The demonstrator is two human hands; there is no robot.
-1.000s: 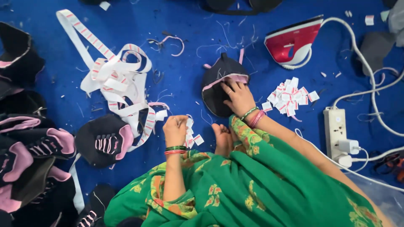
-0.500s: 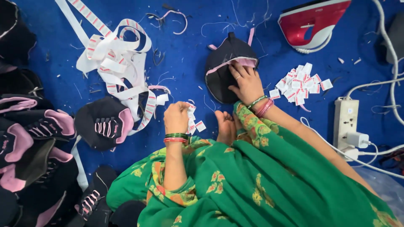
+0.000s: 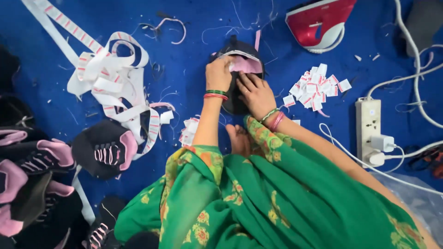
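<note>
Two hands are working on one black shoe upper [image 3: 230, 99] at the upper middle of the frame, lying on a blue cloth floor [image 3: 194, 27]. The left hand [image 3: 218, 73] is pinching the upper's pink lining [image 3: 247, 65] near its white edge, fingers closed on it. The right hand [image 3: 256, 93] is lying flat on the upper, fingers spread and pressing, gripping nothing. Both wrists are wearing bangles, and a green flowered garment [image 3: 258, 203] is filling the lower middle of the frame, with a bare foot [image 3: 240, 138] showing just below the upper.

Loose threads and white scraps are lying scattered over the blue floor. A pile of small white-and-red labels [image 3: 318, 87] is sitting just right of the right hand, and a smaller stack of labels [image 3: 188, 131] is lying beside the left forearm. A long tangle of white label tape [image 3: 110, 83] is spreading across the upper left. Below it, more black-and-pink uppers [image 3: 106, 150] are piling up along the left edge. A red-and-white iron [image 3: 320, 20] is resting at the top right, and a white power strip [image 3: 369, 124] with a plugged-in adapter [image 3: 382, 143] and cables is lying at the right.
</note>
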